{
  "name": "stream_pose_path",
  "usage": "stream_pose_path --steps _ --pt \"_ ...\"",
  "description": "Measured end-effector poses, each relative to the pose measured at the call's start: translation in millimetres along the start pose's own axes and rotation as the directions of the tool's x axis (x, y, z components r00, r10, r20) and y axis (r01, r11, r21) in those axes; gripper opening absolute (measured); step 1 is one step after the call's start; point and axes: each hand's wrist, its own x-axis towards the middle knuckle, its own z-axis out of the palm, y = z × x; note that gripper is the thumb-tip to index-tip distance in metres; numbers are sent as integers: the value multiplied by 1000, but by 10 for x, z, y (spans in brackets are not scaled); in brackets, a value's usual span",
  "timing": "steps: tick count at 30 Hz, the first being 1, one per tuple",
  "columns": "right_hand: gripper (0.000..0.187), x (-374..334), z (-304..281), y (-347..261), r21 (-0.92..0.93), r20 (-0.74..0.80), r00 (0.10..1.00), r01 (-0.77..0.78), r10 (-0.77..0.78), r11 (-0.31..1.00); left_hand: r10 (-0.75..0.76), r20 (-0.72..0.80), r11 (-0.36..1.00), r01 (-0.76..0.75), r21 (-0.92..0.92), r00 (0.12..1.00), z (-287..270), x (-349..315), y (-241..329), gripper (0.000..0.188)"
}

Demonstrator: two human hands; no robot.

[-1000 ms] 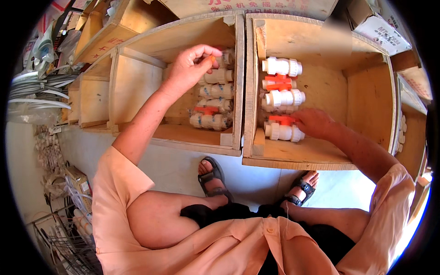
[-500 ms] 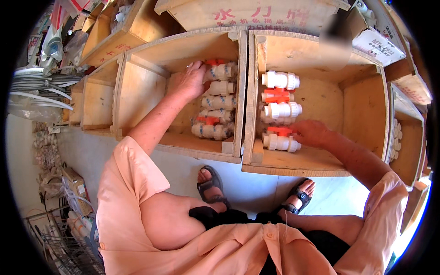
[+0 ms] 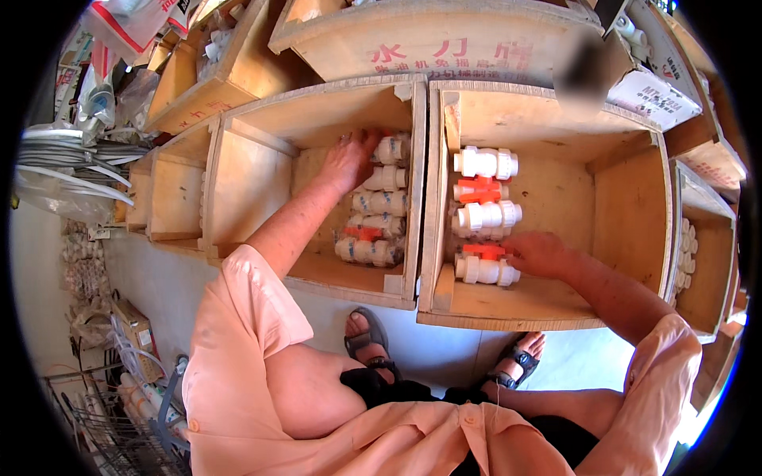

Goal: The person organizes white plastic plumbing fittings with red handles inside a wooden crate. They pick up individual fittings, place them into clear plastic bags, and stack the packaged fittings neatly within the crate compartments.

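Note:
White plastic ball valves with red handles lie stacked in two wooden boxes. In the left box, my left hand (image 3: 349, 163) reaches to the farthest valve (image 3: 391, 149) of a column, its fingers curled at the red handle, which they partly cover. Several more valves (image 3: 384, 178) line up below that one, some in clear wrap with blue marks. Over in the right box, my right hand (image 3: 537, 254) pinches the red handle of the nearest valve (image 3: 480, 271). Beyond it lie other white valves (image 3: 490, 214) in a row along the box's left wall.
The left wooden box (image 3: 305, 287) and right wooden box (image 3: 516, 317) stand side by side. A large wooden crate (image 3: 444, 47) rises behind them. Coiled grey and white hoses (image 3: 71, 159) lie at far left, above a wire basket (image 3: 119, 420). A white carton (image 3: 655, 95) sits at back right.
The whole view has shifted, so the boxes appear lower. My left hand has moved in closer on the far valve, covering more of its red handle. My right hand keeps its grip.

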Motion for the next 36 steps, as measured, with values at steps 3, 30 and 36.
stream_pose_path --steps 3,30,36 --pt "26 -21 -22 -14 14 32 999 -22 22 1000 20 30 1000 -20 8 999 -69 21 55 58" --pt "28 -18 -45 19 -7 16 999 -39 40 999 -124 -49 989 119 -93 991 -376 -5 153 59" --pt "27 9 -153 -54 -114 33 999 -31 34 993 -223 -16 586 121 -801 975 -507 -163 -54 47"
